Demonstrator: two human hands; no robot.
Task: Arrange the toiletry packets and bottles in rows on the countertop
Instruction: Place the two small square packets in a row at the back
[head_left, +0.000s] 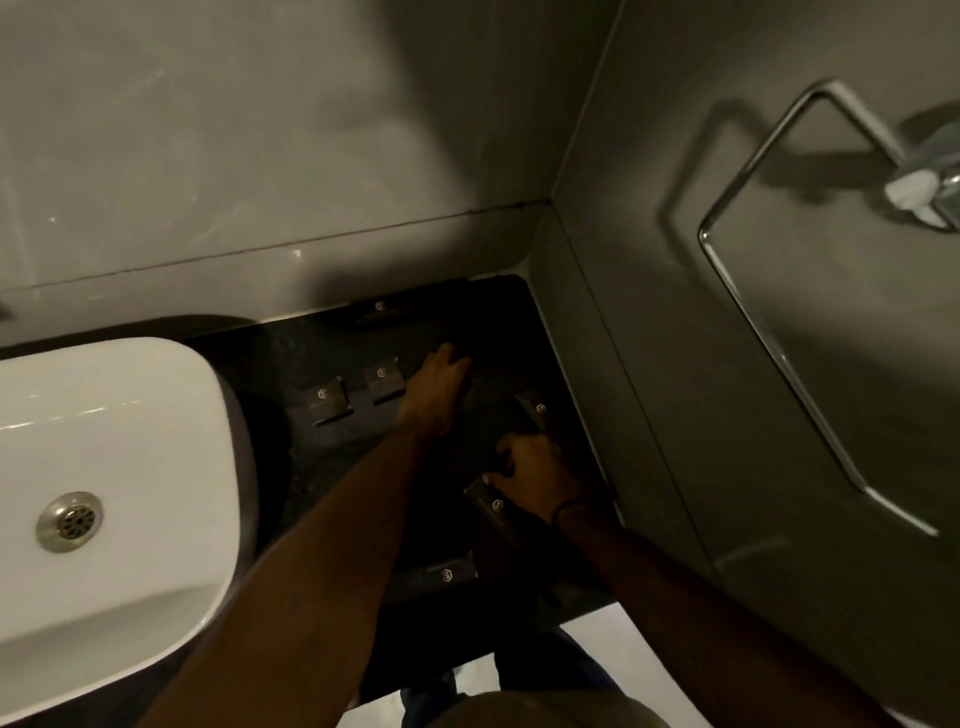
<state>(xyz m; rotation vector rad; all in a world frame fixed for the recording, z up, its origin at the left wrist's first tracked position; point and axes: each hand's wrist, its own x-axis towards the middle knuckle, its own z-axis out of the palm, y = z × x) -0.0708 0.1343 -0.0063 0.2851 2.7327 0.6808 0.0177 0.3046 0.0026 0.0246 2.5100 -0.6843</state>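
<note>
My left hand (435, 387) lies flat and spread on the counter (311, 457), holding nothing. My right hand (535, 467) curls over dark packets by the right edge; I cannot tell if it grips one. That packet (498, 506) runs diagonally toward the front. 2 packets (326, 402) (383, 378) sit side by side between sink (104, 467) and left hand. Bare counter remains mid-front.
</note>
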